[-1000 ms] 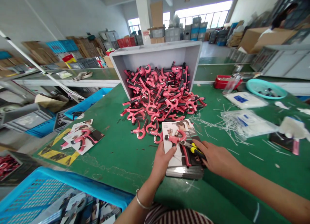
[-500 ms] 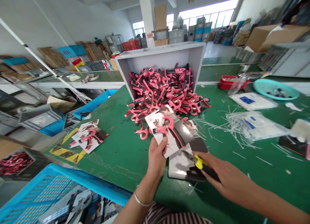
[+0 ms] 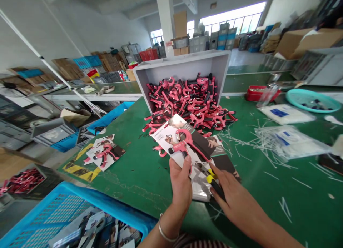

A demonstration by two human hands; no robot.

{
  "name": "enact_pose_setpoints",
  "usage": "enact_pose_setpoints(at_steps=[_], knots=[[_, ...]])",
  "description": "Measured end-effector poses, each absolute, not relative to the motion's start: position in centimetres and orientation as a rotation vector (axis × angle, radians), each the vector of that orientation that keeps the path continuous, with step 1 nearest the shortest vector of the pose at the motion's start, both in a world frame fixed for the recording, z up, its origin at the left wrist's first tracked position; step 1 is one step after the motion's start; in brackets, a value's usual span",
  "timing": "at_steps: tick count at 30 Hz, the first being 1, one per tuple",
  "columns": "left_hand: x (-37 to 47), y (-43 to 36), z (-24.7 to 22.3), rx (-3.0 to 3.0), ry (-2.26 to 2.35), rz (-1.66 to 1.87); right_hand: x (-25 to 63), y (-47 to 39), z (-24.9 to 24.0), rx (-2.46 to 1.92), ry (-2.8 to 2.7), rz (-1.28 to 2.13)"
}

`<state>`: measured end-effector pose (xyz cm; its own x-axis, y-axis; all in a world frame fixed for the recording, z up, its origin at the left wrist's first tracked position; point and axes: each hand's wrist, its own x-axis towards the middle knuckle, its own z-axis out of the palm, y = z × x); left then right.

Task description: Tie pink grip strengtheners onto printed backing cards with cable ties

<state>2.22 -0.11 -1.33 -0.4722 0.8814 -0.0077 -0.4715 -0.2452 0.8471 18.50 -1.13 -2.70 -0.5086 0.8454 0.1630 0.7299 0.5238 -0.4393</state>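
My left hand (image 3: 180, 183) grips a printed backing card (image 3: 202, 135) that has a pink-and-black hand tool (image 3: 184, 142) with a C-shaped head fixed to it. The thumb presses on the tool's lower part. Closed around black-and-yellow pliers (image 3: 216, 186) is my right hand (image 3: 233, 201). The pliers' metal jaws lie against the card's lower right edge, beside the tool's handle; whether they grip anything is too small to tell. Under the held card rests a stack of similar cards (image 3: 223, 157), partly hidden.
A tipped grey bin (image 3: 184, 64) spills many pink-and-black tools (image 3: 184, 98) onto the green table (image 3: 144, 176). Carded tools (image 3: 105, 155) lie at left. White zip ties (image 3: 262, 144), plastic bags (image 3: 292, 140) and a turquoise tray (image 3: 302, 94) are at right. A blue basket (image 3: 88, 191) stands front left.
The pliers in my right hand have moved left and up to the held card's edge. The card has turned slightly and sits closer. The view has shifted a little.
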Motion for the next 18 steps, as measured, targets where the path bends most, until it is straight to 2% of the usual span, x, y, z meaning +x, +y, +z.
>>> enact_pose_setpoints(at_steps=[8,12,14,18], knots=[[1.6,-0.1,-2.1,0.621,1.052,1.821,18.4,-0.8,-2.9,-1.307,-2.326,0.894],[-0.1,-0.6,-2.3,0.826,1.273,1.661,19.2,-2.2,-2.0,-1.213,-2.238,1.233],[-0.5,-1.2,-2.4,0.918,1.349,1.573,19.8,-3.1,-1.7,-1.218,-2.17,1.294],[0.3,-2.2,-2.6,0.982,1.315,1.449,20.9,-4.6,-1.6,-1.277,-1.993,1.542]])
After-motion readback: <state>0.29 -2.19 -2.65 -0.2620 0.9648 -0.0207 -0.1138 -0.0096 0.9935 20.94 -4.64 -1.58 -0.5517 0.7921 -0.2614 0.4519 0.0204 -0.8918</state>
